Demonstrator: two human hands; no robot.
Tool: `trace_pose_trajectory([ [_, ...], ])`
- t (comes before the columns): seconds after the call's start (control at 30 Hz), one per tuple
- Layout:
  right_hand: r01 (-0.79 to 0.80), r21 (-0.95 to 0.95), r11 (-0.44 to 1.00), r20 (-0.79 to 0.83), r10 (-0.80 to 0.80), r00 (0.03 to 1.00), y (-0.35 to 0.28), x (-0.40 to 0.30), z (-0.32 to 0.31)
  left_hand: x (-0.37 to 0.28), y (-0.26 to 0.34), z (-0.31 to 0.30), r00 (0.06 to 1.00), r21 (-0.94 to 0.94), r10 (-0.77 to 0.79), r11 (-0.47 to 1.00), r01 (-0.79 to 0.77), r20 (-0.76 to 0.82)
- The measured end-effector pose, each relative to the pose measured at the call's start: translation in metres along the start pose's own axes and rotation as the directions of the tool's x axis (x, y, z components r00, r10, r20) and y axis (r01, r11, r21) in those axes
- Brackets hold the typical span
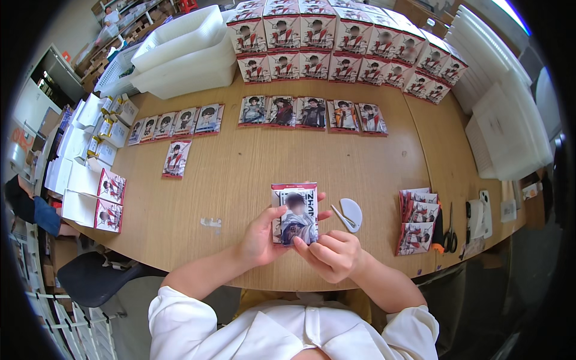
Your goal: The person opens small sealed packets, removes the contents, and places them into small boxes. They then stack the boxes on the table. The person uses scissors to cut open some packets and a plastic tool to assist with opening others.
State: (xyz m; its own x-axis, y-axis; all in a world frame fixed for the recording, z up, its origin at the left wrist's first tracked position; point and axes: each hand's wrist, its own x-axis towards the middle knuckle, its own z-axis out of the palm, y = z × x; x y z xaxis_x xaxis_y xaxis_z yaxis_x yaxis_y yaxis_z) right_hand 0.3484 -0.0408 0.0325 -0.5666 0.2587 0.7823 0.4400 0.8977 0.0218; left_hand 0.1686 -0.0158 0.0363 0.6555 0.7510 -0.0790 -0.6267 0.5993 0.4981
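My left hand (265, 238) holds an illustrated trading card (299, 221) in front of a red-edged card packet (276, 191). The left thumb lies over the side of the packet, and other fingertips show from behind its right edge. At the lower edge, my right hand (333, 256) has its fingers curled, with one fingertip on the card's bottom. Whether the card is inside the packet or on top of it, I cannot tell. A white letter-opener-style cutter (350, 214) lies just beyond my right hand.
Card packets form two rows, left (184, 120) and centre (310, 112); a single packet (176, 158) lies nearer. Printed boxes (299, 65) are stacked behind. More packets (416, 238), scissors (450, 238) and plastic bins (508, 130) are right. Open boxes (78, 209) stand left.
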Motion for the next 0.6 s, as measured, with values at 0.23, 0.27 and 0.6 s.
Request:
trace_pose_trajectory([
  [0.23, -0.058, -0.003, 0.998, 0.057, 0.058, 0.997, 0.0021, -0.0021, 0.0042, 0.0008, 0.0028, 0.0008, 0.995, 0.091, 0.028, 0.996, -0.019, -0.099],
  [0.27, -0.088, 0.027, 0.996, 0.104, 0.085, 0.991, 0.0012, 0.0006, 0.0006, 0.0019, 0.0016, 0.0001, 0.993, 0.088, 0.031, 0.996, -0.02, -0.116],
  [0.6, -0.399, 0.112, 0.91, 0.095, 0.389, 0.916, 0.0029, 0.0032, -0.0023, 0.003, 0.0037, -0.0035, 0.98, 0.103, 0.057, 0.994, -0.038, -0.19],
])
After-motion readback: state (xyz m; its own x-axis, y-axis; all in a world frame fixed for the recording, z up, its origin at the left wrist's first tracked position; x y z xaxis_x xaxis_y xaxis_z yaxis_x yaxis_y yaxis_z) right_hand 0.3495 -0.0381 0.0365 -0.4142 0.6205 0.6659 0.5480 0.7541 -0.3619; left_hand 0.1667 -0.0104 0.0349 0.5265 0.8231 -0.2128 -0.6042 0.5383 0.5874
